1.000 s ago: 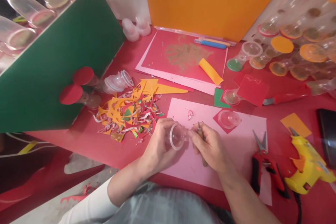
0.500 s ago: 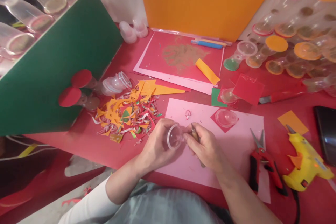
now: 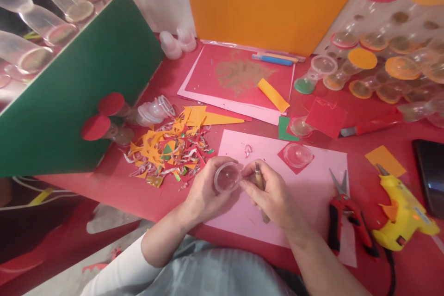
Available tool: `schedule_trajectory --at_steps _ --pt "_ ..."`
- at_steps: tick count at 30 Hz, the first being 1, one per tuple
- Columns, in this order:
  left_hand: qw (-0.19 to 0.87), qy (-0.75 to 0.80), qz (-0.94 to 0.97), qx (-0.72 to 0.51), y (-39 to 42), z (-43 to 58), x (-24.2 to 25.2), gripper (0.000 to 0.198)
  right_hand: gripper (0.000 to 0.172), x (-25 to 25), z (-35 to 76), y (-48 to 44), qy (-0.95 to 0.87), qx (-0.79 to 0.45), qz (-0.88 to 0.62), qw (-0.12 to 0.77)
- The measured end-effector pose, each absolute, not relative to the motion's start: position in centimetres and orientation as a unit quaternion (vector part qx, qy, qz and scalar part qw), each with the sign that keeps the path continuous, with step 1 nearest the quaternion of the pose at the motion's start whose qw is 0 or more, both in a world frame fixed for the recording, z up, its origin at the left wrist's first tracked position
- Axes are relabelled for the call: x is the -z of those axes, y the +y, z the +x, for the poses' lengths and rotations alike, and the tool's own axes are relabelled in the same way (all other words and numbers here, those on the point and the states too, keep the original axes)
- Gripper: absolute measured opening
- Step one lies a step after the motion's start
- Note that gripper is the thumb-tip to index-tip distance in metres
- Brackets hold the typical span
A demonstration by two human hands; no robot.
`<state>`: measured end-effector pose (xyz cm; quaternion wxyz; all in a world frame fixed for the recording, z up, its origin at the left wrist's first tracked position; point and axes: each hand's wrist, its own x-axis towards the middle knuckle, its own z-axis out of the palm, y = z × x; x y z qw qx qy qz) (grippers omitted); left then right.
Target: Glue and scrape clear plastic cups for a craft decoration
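My left hand (image 3: 204, 189) is wrapped round a small clear plastic cup (image 3: 227, 178), its round rim turned up toward the camera. Close on its right, my right hand (image 3: 268, 194) holds a thin tool with a wooden handle (image 3: 265, 216), and its thumb and fingertips touch the cup's far side. Both hands are above a pink sheet (image 3: 243, 222). On that sheet, beyond my right hand, a clear cup piece (image 3: 297, 155) sits on a red paper square. A small pink scrap (image 3: 247, 150) lies behind the hands.
Paper scraps (image 3: 166, 148) are heaped at left, beside a green board (image 3: 76, 83). Red-handled snips (image 3: 347, 215), a yellow glue gun (image 3: 402, 212) and a black device (image 3: 430, 175) lie at right. Joined clear cups (image 3: 371, 74) stand at back right.
The cup has tilted in my left hand, its opening now facing up more toward the camera. The tool in my right hand stands a little more upright.
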<state>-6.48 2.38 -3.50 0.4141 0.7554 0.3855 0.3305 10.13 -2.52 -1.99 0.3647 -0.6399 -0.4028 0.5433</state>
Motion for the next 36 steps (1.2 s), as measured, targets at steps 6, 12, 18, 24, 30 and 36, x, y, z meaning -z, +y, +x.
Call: schedule_trajectory --at_steps 6,12,18,24,30,36 --pt "0.429 0.378 0.747 -0.339 2.2 -6.7 4.2 0.032 0.021 2.0 9.5 -2.7 -0.359 -0.568 -0.622 0.402" --pt "0.445 0.364 0.742 -0.345 1.9 -6.7 4.4 0.031 0.022 2.8 9.2 -3.1 -0.339 -0.553 -0.637 0.417" --pt "0.431 0.358 0.755 -0.342 1.9 -6.9 4.7 0.032 0.026 3.0 9.2 -3.0 -0.333 -0.551 -0.64 0.42" --pt "0.404 0.355 0.772 -0.339 1.9 -6.9 4.7 0.03 0.029 2.7 9.3 -2.8 -0.36 -0.521 -0.657 0.41" --pt "0.357 0.355 0.795 -0.34 1.8 -6.9 4.7 0.031 0.022 3.2 9.2 -2.9 -0.378 -0.496 -0.668 0.406" --pt "0.35 0.361 0.796 -0.338 1.8 -6.7 4.7 0.031 0.021 2.8 9.0 -2.6 -0.37 -0.5 -0.681 0.386"
